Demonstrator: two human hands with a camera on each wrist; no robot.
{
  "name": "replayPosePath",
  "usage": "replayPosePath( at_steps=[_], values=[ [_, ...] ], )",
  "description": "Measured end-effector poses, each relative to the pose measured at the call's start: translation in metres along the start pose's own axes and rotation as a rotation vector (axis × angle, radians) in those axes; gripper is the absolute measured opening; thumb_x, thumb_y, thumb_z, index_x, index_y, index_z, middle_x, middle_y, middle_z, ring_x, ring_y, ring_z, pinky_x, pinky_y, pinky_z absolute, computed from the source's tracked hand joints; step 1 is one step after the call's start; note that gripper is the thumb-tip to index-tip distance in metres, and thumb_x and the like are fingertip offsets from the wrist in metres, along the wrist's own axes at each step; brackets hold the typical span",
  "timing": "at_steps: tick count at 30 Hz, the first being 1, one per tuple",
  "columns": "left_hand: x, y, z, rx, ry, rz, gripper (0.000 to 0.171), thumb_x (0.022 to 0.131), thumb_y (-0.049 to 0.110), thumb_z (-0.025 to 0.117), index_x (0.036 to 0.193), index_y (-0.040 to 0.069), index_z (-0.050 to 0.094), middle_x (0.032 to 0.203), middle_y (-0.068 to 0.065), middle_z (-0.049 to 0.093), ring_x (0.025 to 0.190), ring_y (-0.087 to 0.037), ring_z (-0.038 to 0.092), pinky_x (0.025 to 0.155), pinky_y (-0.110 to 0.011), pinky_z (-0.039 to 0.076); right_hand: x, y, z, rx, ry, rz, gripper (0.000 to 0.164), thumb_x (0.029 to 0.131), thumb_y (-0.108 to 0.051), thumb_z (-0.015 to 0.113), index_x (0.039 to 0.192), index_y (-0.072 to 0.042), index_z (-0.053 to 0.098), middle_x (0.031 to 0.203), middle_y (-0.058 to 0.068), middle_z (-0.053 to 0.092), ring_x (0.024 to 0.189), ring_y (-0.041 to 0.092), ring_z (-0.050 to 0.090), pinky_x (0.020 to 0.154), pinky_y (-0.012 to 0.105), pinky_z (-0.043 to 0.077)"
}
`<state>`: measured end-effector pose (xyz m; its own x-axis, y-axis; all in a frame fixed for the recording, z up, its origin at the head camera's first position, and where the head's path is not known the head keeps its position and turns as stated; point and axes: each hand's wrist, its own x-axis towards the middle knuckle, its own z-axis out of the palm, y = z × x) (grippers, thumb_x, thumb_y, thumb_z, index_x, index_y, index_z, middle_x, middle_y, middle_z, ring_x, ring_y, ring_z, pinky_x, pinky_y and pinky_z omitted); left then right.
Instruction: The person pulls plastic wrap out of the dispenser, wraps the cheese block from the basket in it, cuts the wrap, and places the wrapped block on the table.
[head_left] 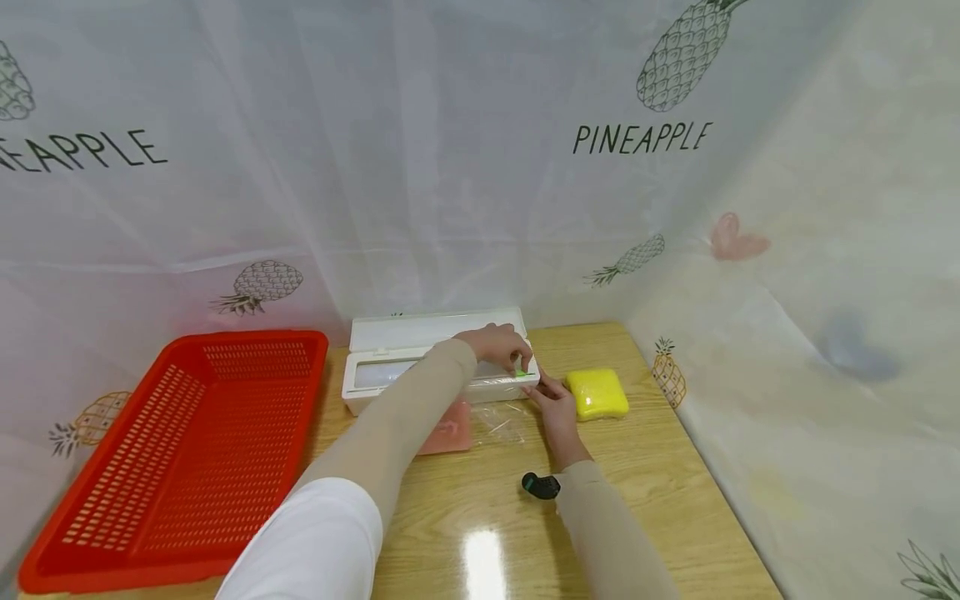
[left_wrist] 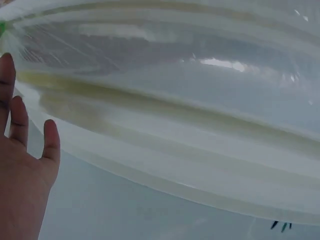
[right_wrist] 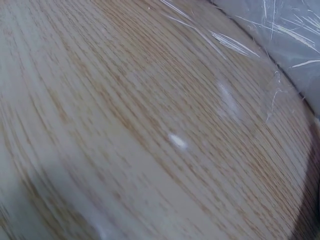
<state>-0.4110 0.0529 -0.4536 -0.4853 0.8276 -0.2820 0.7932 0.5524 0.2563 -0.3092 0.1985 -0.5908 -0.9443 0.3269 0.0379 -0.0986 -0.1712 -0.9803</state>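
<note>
A white cling film dispenser point(head_left: 442, 388) stands at the back of the table with its lid point(head_left: 438, 330) raised. Inside it a roll of film shows, and clear film point(head_left: 504, 421) hangs over its front onto the table. My left hand point(head_left: 495, 343) reaches across and pinches the small green slide cutter point(head_left: 521, 372) at the right end of the cutting rail. With thumb and fingers, my right hand point(head_left: 558, 410) grips the dispenser's front right corner. A pink block point(head_left: 452, 428) lies before the dispenser, partly behind my left forearm. In the right wrist view, film point(right_wrist: 280, 30) shows at upper right.
To the left stands a red plastic basket point(head_left: 300, 433). A yellow block point(head_left: 597, 393), glossy as if wrapped, lies right beside my right hand. Behind the wooden table point(head_left: 480, 500) hangs a pineapple-printed curtain point(head_left: 450, 192), which also runs along the right side.
</note>
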Motion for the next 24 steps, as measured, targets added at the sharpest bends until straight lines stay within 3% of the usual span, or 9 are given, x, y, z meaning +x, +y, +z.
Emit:
replayPosePath(
  at_steps=[4, 8, 10, 12, 15, 18, 24],
  values=[
    [0.0, -0.015, 0.006, -0.08, -0.02, 0.029, 0.015, 0.086, 0.022, 0.076, 0.099, 0.026, 0.071, 0.088, 0.007, 0.061, 0.088, -0.011, 0.048, 0.094, -0.042, 0.04, 0.003, 0.006, -0.001, -0.033, 0.023, -0.008, 0.048, 0.081, 0.008, 0.074, 0.127, 0.003, 0.061, 0.105, 0.006, 0.068, 0.088, 0.008, 0.062, 0.075, 0.017, 0.052],
    [-0.005, -0.022, 0.01, -0.173, -0.033, 0.053, 0.013, 0.089, 0.018, 0.073, 0.101, 0.022, 0.071, 0.088, 0.002, 0.06, 0.076, -0.011, 0.048, 0.079, -0.035, 0.045, 0.004, 0.007, -0.002, -0.046, 0.016, -0.006, 0.048, 0.082, 0.006, 0.074, 0.128, 0.002, 0.061, 0.109, 0.009, 0.067, 0.089, 0.007, 0.062, 0.076, 0.017, 0.051],
    [-0.009, -0.025, 0.011, -0.211, -0.031, 0.022, 0.013, 0.09, 0.017, 0.072, 0.102, 0.023, 0.071, 0.084, 0.0, 0.059, 0.073, -0.012, 0.047, 0.093, -0.042, 0.042, 0.004, 0.008, -0.002, -0.053, 0.008, -0.004, 0.048, 0.082, 0.005, 0.074, 0.128, 0.002, 0.06, 0.11, 0.011, 0.067, 0.09, 0.008, 0.062, 0.076, 0.017, 0.051],
    [-0.012, -0.028, 0.013, -0.23, -0.025, -0.018, 0.014, 0.089, 0.019, 0.073, 0.102, 0.026, 0.072, 0.079, 0.001, 0.057, 0.072, -0.012, 0.047, 0.104, -0.054, 0.031, 0.004, 0.009, -0.002, -0.061, 0.006, 0.004, 0.047, 0.082, 0.005, 0.074, 0.128, 0.001, 0.061, 0.11, 0.011, 0.067, 0.09, 0.008, 0.062, 0.076, 0.017, 0.051],
    [-0.015, -0.033, 0.017, -0.255, -0.011, -0.051, 0.016, 0.089, 0.022, 0.073, 0.103, 0.028, 0.072, 0.077, 0.004, 0.054, 0.074, -0.011, 0.048, 0.11, -0.066, 0.012, 0.005, 0.009, -0.001, -0.066, 0.011, 0.002, 0.047, 0.082, 0.005, 0.074, 0.127, 0.001, 0.061, 0.109, 0.008, 0.068, 0.089, 0.008, 0.062, 0.076, 0.017, 0.051],
    [-0.017, -0.036, 0.019, -0.276, -0.004, -0.067, 0.016, 0.089, 0.022, 0.073, 0.104, 0.028, 0.072, 0.077, 0.005, 0.053, 0.076, -0.01, 0.047, 0.109, -0.066, 0.009, 0.006, 0.009, -0.001, -0.052, 0.018, -0.002, 0.047, 0.082, 0.007, 0.074, 0.126, 0.002, 0.062, 0.107, 0.007, 0.069, 0.088, 0.008, 0.063, 0.075, 0.017, 0.052],
    [-0.025, -0.032, 0.014, -0.237, 0.004, -0.08, 0.014, 0.088, 0.025, 0.074, 0.101, 0.029, 0.072, 0.074, 0.004, 0.053, 0.073, -0.011, 0.046, 0.108, -0.065, 0.015, 0.007, 0.009, -0.002, -0.05, 0.01, 0.015, 0.048, 0.082, 0.005, 0.074, 0.128, 0.001, 0.061, 0.115, 0.01, 0.066, 0.091, 0.009, 0.062, 0.077, 0.018, 0.052]
  ],
)
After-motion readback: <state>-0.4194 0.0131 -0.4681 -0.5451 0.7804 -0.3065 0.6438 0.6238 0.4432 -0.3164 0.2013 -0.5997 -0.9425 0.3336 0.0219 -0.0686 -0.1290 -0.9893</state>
